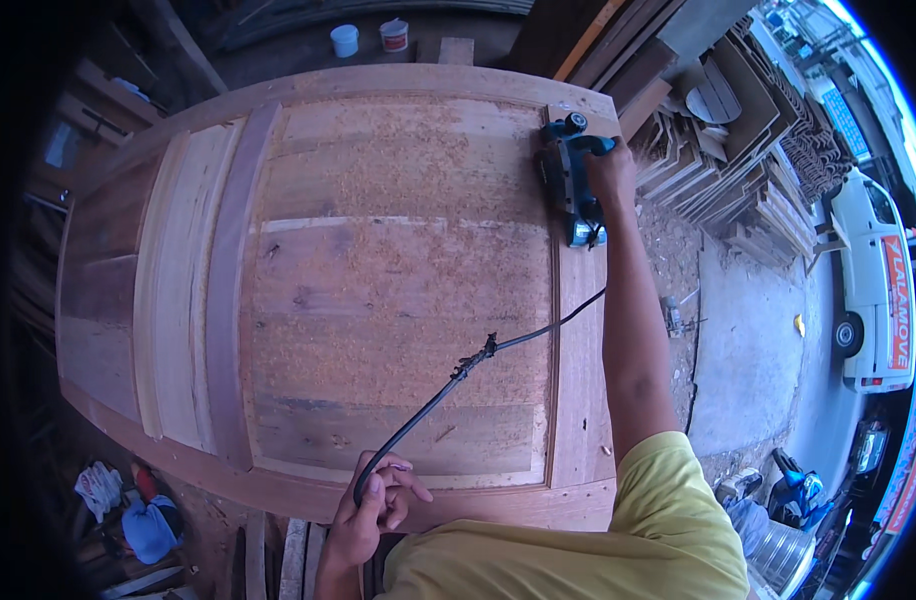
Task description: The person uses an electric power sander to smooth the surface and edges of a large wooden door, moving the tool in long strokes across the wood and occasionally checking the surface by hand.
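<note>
A large wooden panel door [398,300] lies flat before me, its middle panels strewn with wood shavings. At its far right, my right hand [610,178] is closed around the handle of a teal and black electric planer [568,185], which rests on the right-hand frame board [583,380]. From the planer a black power cord [418,415] runs back toward me across the door, with a taped, ragged joint midway along it. Close to the near edge, my left hand [373,505] pinches this cord between thumb and fingers, holding it raised.
Two white buckets [345,41] stand beyond the far edge. Stacked boards and wood pieces [748,130] lean at the right. Farther right, a white van [875,290] is parked by a concrete strip [753,340]. Bags and a blue item [150,530] lie at lower left.
</note>
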